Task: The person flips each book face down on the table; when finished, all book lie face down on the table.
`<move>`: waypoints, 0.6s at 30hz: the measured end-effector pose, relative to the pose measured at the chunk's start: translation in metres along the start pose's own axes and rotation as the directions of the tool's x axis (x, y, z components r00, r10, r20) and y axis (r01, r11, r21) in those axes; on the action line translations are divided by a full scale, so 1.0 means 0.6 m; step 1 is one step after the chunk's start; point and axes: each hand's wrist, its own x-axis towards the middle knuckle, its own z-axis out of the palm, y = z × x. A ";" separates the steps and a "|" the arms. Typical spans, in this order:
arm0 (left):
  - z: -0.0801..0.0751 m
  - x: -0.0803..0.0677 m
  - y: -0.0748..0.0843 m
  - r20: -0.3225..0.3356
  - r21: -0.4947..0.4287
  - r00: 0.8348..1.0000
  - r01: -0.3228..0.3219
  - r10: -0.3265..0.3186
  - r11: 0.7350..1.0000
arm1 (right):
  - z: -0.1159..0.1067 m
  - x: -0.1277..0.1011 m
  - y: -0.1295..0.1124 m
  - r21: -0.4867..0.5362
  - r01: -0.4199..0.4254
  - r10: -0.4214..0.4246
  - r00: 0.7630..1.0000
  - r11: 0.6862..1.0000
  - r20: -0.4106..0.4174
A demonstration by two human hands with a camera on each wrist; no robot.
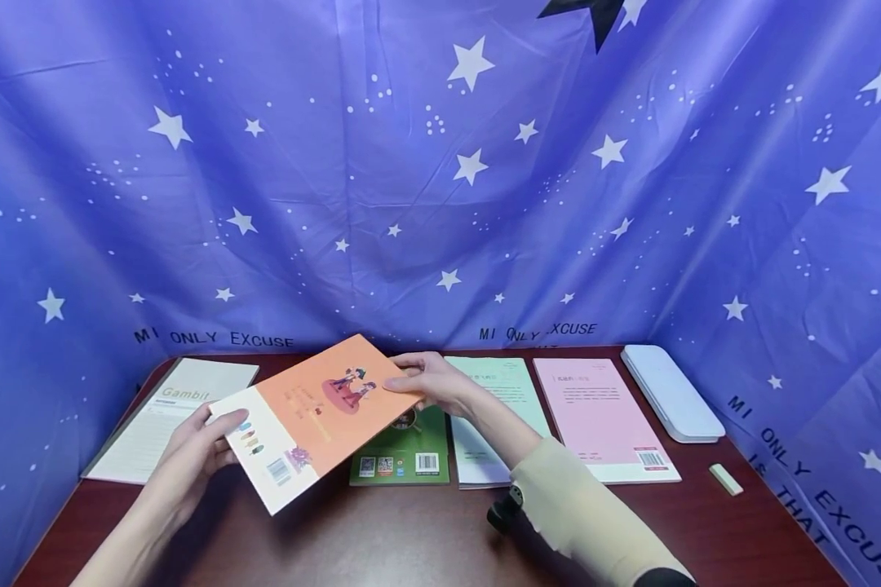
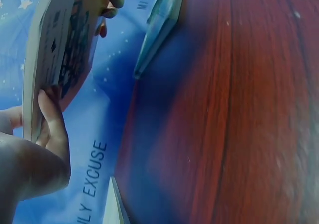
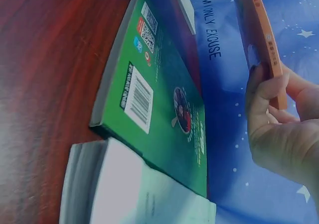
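Orange book held clear above the green book, left hand and right hand each pinching an edge; mid-carry, next wants a level set-down.

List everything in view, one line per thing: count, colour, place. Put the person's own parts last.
orange book: 1, orange and white cover, held above the table at centre left
green book: 1, green, flat on the table, partly under the orange book
pale green book: 1, pale green and white, flat, right of the green book
pink book: 1, pink, flat, right of centre
Gambit notebook: 1, cream, flat at far left
white case: 1, white, far right, at the back
eraser: 1, pale green, right front
table: 1, dark red wood
star backdrop: 1, purple with white stars, behind and at both sides
left hand: 1, grips the orange book's white corner
right hand: 1, beige sleeve, pinches the orange book's right edge
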 end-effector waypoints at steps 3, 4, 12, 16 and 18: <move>-0.015 -0.004 -0.005 0.040 0.010 0.999 0.000 -0.001 1.000 | 0.009 0.017 -0.005 -0.037 -0.014 0.013 0.999 0.999 -0.034; -0.020 -0.004 -0.007 0.059 0.009 0.998 0.000 -0.001 1.000 | 0.012 0.022 -0.007 -0.045 -0.018 0.016 0.999 0.999 -0.044; -0.050 -0.011 -0.028 0.150 0.041 0.986 0.069 -0.074 0.997 | 0.033 0.059 -0.017 -0.169 -0.004 -0.018 0.992 0.986 -0.128; -0.056 -0.016 -0.036 0.123 0.092 0.981 0.137 -0.148 0.986 | 0.048 0.078 -0.022 -0.209 0.009 -0.042 0.987 0.978 -0.155; -0.058 -0.017 -0.038 0.116 0.120 0.977 0.165 -0.179 0.979 | 0.058 0.088 -0.023 -0.223 0.022 -0.058 0.986 0.975 -0.158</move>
